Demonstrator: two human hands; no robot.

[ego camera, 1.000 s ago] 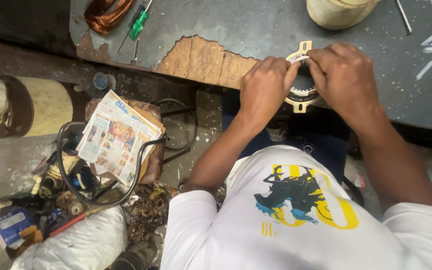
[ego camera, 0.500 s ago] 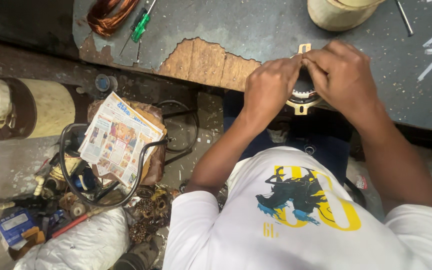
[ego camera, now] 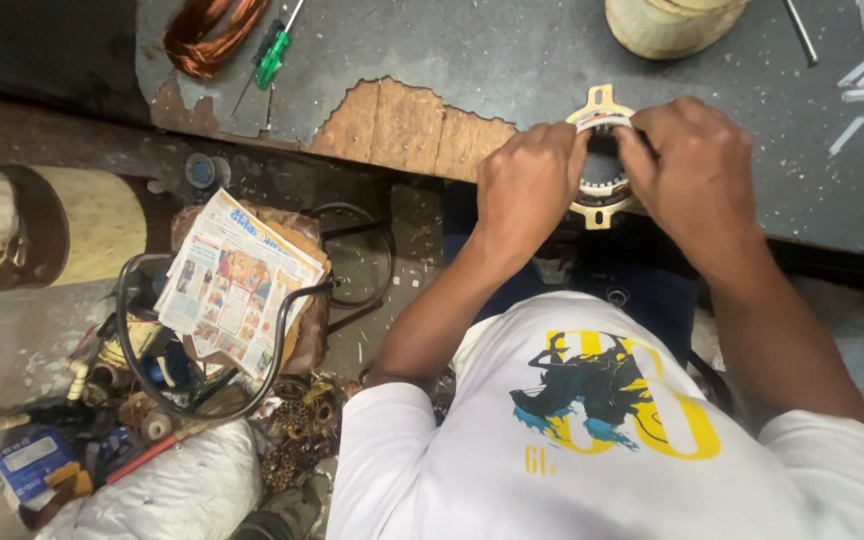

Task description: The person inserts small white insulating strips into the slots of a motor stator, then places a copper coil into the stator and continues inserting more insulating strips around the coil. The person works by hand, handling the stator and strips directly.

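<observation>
Head view: left hand (ego camera: 527,185) and right hand (ego camera: 692,170) both grip a ring-shaped metal stator (ego camera: 600,120) at the near edge of the grey desk (ego camera: 512,50); green screwdriver (ego camera: 274,55) and copper wire coil (ego camera: 207,35) lie well apart.

a dark grey workbench (ego camera: 512,50) with its top layer chipped away to bare wood (ego camera: 402,125) at the near edge. below it, a dusty concrete floor (ego camera: 12,330) crowded with a folded newspaper (ego camera: 237,285), black cable loops (ego camera: 142,340) and a white sack (ego camera: 182,495).
</observation>
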